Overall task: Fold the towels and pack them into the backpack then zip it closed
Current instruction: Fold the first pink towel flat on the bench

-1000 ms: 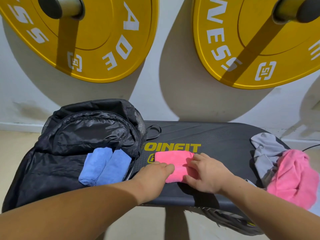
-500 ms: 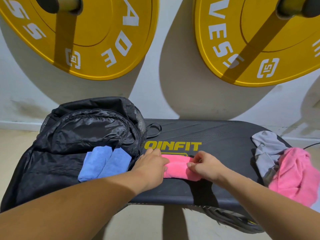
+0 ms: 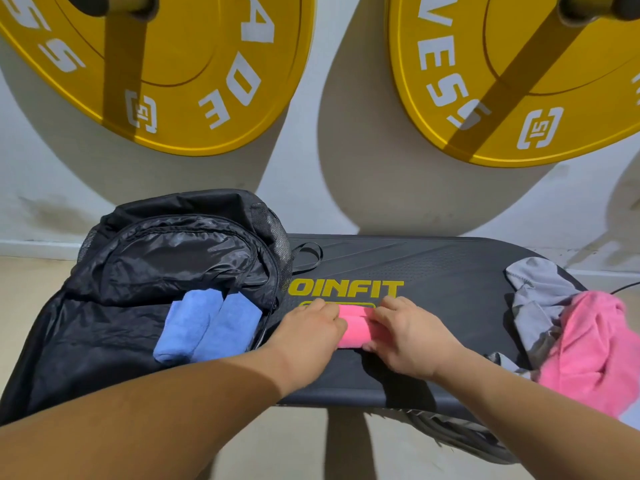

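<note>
1. The folded pink towel is gripped at its 2 ends by the left hand and the right hand on the bench.
2. If it is lifted loosely, the fold could be undone before the open backpack is reached.

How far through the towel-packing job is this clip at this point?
Done: two blue towels lie rolled inside the open backpack. In hand: the left hand and right hand grip a part-rolled pink towel on the bench. Left: a grey cloth and a crumpled pink towel wait unfolded at the bench's right end; then zipping.
</note>
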Tool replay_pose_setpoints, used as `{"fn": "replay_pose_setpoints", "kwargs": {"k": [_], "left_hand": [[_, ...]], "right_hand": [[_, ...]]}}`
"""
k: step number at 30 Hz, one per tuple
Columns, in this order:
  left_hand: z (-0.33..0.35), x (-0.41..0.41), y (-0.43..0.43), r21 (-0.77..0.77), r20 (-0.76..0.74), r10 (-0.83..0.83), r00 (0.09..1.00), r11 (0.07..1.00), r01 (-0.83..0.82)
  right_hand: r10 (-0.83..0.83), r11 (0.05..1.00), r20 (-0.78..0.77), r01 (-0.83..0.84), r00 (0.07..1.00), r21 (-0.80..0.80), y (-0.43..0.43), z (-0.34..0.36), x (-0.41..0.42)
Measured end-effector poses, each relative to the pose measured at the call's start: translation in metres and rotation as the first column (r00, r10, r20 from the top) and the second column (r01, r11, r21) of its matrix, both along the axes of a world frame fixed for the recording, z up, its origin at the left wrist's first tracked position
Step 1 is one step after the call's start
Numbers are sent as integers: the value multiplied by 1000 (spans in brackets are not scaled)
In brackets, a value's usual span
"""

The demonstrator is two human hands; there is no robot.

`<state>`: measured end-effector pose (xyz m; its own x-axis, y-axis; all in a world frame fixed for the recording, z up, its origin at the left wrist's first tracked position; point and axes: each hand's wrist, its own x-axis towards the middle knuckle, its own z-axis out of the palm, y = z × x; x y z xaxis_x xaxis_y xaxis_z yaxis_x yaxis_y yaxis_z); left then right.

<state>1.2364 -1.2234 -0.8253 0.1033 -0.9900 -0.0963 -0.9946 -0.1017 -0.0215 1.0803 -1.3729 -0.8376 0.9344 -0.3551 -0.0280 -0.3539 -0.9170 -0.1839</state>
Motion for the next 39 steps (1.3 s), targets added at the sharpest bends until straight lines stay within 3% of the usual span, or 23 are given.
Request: {"fn": "replay_pose_setpoints", "kwargs": {"k": [3,6,10,13,18,23,25,29,33,36,39], "left_hand": [[-1,18,-13,44,-240,115,964,993,-107],[-5,33,-23,142,-444,247,861,969,-204],[-5,33,-28,164,-408,260,875,964,-210],[-6,34,-29,126,-422,253,870,967,-220],[-1,38,-29,126,-632,330,701,937,-327],[-1,36,-22,191,-665,387,639,915,-356],[2,32,-19,208,-650,371,663,926,-314],[7,18,-13,157,-542,208,814,977,-145],[14,5,-6,203,-531,270,803,961,-188],[29,0,4,199,-608,281,742,959,-200],[55,10,22,139,-556,261,789,965,-221]], "right_hand": [[-181,956,3,176,983,233,-8,0,8],[-237,913,-60,244,970,327,-14,3,16],[-241,921,-105,261,965,289,-16,6,23],[-263,885,-119,288,957,365,-18,9,26],[-298,798,-163,340,940,498,-19,17,26],[-240,816,-131,272,962,509,-15,24,22],[-211,802,-135,251,968,542,-12,26,20],[-167,802,-146,220,975,555,-7,29,14],[-104,802,-186,193,977,565,-4,35,13],[-71,793,-189,171,979,585,2,46,21],[-49,785,-129,118,990,608,15,64,44]]}}
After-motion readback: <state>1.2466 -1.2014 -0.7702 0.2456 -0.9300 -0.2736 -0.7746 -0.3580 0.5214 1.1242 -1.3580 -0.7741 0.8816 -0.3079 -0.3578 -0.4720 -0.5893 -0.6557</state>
